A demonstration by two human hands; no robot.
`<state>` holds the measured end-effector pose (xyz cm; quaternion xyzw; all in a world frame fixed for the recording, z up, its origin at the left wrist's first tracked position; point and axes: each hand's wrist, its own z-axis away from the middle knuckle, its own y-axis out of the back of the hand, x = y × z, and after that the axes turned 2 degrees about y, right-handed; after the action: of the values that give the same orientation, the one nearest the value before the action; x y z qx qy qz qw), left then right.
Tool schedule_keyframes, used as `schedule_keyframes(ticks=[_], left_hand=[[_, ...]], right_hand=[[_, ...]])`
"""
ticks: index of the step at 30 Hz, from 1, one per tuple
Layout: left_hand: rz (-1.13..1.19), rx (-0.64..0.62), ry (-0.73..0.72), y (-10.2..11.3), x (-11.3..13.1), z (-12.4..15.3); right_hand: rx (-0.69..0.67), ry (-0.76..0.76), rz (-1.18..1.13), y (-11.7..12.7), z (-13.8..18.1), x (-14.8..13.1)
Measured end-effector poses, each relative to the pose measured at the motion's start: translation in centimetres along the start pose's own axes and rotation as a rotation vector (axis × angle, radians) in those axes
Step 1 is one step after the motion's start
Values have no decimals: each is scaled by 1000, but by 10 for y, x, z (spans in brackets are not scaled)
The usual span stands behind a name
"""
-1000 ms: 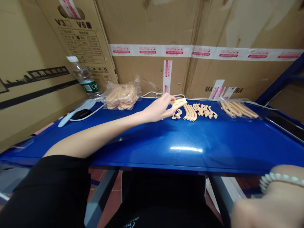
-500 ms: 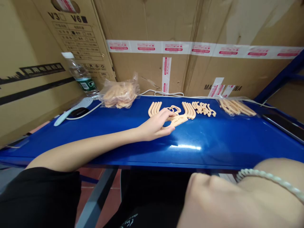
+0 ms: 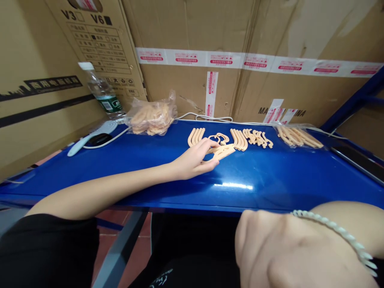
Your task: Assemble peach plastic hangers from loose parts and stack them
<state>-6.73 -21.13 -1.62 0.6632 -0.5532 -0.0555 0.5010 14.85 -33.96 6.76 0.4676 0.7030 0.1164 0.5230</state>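
My left hand (image 3: 195, 160) reaches over the blue table, thumb and fingers closed on a flat tan piece with cut-out slots (image 3: 224, 152). The piece is tilted, and its near end is hidden by the fingers. Just beyond it lie tan hook-shaped pieces (image 3: 222, 139). Curved tan bars stand in one row on the left (image 3: 196, 137) and another on the right (image 3: 238, 139). Beside the right row is a group of small S-shaped tan pieces (image 3: 257, 137). My right hand (image 3: 288, 248), close to the camera, is curled with its knuckles showing; whatever its fingers hold, if anything, is hidden.
A clear bag of tan parts (image 3: 153, 118) sits at the back left, another bag (image 3: 298, 136) at the back right. A water bottle (image 3: 106, 98), hairbrush (image 3: 91, 138) and phone (image 3: 360, 162) lie around the blue table (image 3: 144, 192). Cardboard boxes (image 3: 186, 28) wall the back.
My left hand has shifted slightly left with the slotted piece, away from the right row of bars. My right hand has risen a little and shows more of its back.
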Motion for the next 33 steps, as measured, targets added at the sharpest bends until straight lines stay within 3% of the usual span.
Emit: schedule_keyframes(ticks=[3,7,11,14,19,22,25,30,33], left_hand=[[32,14,45,0,3,1],[113,69,107,-3,4,3],[190,152,172,-10,1,3],[241,182,214,-14,2,4],[248,167,236,-18,10,8],[259,147,184,-19,9,7],[383,153,229,-19,3,5],[547,298,369,-18,-7,3],[585,413,378,-18,-8,3]], right_hand=[[213,-8,-277,-8,-6,11],[404,-131,-529,-9,-3,60],[450,-203,-450,-5,6,115],[485,-324,-446,-3,6,136],[509,-501,-466,0,-1,144],[460,-512,-397,2,-1,147],[488,-513,-382,6,1,147],[637,-543,-362,20,2,141],[577,-603,-371,34,3,137]])
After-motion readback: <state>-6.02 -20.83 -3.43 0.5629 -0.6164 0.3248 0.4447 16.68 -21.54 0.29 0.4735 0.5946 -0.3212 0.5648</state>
